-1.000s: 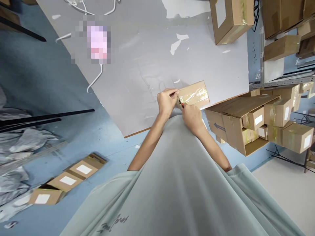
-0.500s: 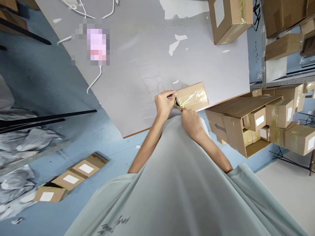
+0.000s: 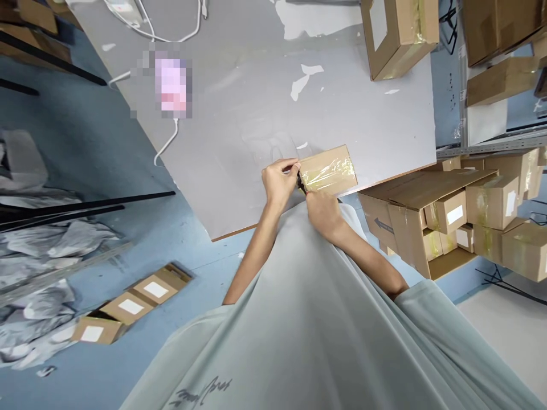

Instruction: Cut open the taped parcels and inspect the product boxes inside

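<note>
A small cardboard box (image 3: 331, 165) with clear, yellowish tape over its upper face lies near the front edge of the table. At its left end, my left hand (image 3: 277, 182) has thumb and fingers pinched together on the far corner. My right hand (image 3: 325, 215) is a fist at the near left corner, around a small dark tool (image 3: 301, 184) with a touch of red. The tool's tip lies against the box's left end, between my hands. Most of it is hidden, so its exact kind cannot be told.
The grey table (image 3: 222, 125) bears a larger carton (image 3: 404, 40), a white cable (image 3: 168, 142) and a blurred-out pink item (image 3: 171, 85). Right of the table stands an open carton (image 3: 395, 228) holding smaller boxes. Several labelled boxes (image 3: 130, 307) rest on the floor at left.
Both hands and the small box have shifted slightly left over the table. The dark tool stays at the box's left end, and the grips look the same.
</note>
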Available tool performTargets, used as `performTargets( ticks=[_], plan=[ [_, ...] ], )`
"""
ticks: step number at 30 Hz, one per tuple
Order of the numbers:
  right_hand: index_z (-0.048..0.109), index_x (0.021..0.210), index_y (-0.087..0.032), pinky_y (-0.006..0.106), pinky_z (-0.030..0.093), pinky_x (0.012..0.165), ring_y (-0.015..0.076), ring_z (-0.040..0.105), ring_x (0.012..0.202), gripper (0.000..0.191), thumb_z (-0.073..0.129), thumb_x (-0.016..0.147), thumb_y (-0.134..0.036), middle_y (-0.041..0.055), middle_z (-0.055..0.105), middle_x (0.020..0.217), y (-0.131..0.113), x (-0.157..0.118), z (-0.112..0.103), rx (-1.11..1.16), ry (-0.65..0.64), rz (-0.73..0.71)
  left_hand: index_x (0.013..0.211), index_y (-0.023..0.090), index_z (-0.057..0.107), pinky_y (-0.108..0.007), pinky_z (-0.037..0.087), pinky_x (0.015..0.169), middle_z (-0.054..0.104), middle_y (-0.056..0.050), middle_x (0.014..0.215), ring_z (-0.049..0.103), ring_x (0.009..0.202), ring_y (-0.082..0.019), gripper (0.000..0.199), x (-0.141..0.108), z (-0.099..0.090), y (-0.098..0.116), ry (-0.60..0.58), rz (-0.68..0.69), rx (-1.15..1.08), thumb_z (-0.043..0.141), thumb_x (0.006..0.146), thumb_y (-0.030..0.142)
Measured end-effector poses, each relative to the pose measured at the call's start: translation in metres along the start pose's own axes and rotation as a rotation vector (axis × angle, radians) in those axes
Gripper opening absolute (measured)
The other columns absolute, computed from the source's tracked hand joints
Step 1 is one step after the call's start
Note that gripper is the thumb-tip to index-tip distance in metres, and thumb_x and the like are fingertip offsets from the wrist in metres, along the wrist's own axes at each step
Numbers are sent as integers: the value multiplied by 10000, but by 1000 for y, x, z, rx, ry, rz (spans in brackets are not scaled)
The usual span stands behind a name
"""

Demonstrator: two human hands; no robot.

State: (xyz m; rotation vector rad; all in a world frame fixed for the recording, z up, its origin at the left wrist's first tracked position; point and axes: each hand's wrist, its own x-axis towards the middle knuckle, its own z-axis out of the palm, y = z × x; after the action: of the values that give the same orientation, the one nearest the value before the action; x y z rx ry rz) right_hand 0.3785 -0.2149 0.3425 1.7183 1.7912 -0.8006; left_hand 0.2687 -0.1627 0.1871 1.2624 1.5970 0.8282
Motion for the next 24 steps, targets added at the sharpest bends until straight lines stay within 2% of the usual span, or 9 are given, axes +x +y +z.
performTargets(
  ticks=[2, 4, 6, 9, 12, 14, 17, 21, 24],
  plan=[
    [778, 1405, -110, 329, 631, 960, 290, 852, 1157, 412, 449, 1158, -85, 224, 868, 1244, 16, -11, -4, 66, 20, 46, 1110, 217, 910, -369, 691, 1039, 899, -71, 1190, 860, 1070, -245, 218, 4, -4, -2, -22, -15, -4, 750, 976, 279],
    [729, 1494, -171, 336, 625, 961, 297, 858, 1125, 394, 469, 1201, -219, 175, 885, 1212, 42, -23, -5, 198, 91, 87, 1186, 214, 890, -389, 686, 1064, 887, -86, 1238, 849, 1116, -257, 276, 6, -7, 0, -43, -11, 20, 716, 996, 313],
    [692, 1531, -231, 328, 626, 943, 276, 868, 1034, 403, 452, 1224, -332, 116, 897, 1187, 74, -28, -3, 403, 191, 113, 1305, 222, 855, -451, 644, 1176, 850, -107, 1353, 808, 1266, -299, 346, 5, -4, 9, -37, 52, 92, 698, 1014, 323],
    [681, 1505, -224, 300, 633, 867, 227, 861, 858, 448, 370, 1228, -389, 97, 896, 1184, 119, -24, 6, 682, 324, 176, 1466, 269, 777, -577, 437, 1400, 737, -111, 1581, 620, 1576, -369, 439, -2, 15, 33, -81, 241, 224, 702, 1039, 342],
    [699, 1459, -197, 308, 632, 864, 229, 856, 848, 443, 384, 1202, -373, 117, 894, 1200, 150, -13, 14, 737, 390, 240, 1465, 313, 755, -703, 210, 1477, 666, -85, 1682, 404, 1748, -409, 413, -8, 46, 56, -267, 429, 307, 688, 1074, 427],
    [712, 1451, -207, 321, 626, 919, 246, 860, 932, 419, 414, 1188, -339, 113, 892, 1213, 161, -6, 15, 687, 390, 243, 1430, 312, 763, -759, 113, 1474, 639, -93, 1711, 326, 1784, -435, 393, -10, 64, 63, -365, 498, 347, 678, 1085, 478],
    [707, 1503, -226, 326, 605, 987, 268, 846, 1086, 429, 422, 1198, -327, 112, 880, 1262, 169, 3, 15, 594, 375, 183, 1375, 288, 782, -782, 72, 1467, 627, -118, 1716, 306, 1789, -453, 373, -8, 78, 62, -397, 510, 389, 646, 1105, 505],
    [667, 1581, -171, 324, 570, 1063, 281, 780, 1275, 461, 432, 1198, -273, 163, 823, 1410, 172, 20, 17, 501, 406, 68, 1356, 283, 792, -786, 101, 1464, 662, -119, 1680, 316, 1786, -449, 385, -6, 79, 57, -373, 502, 418, 623, 1115, 531],
    [651, 1600, -152, 318, 555, 1076, 280, 758, 1293, 473, 426, 1193, -240, 173, 797, 1444, 171, 31, 16, 457, 379, 33, 1368, 285, 790, -775, 120, 1465, 665, -117, 1683, 337, 1778, -446, 388, -7, 78, 56, -366, 506, 427, 625, 1113, 527]
  ],
)
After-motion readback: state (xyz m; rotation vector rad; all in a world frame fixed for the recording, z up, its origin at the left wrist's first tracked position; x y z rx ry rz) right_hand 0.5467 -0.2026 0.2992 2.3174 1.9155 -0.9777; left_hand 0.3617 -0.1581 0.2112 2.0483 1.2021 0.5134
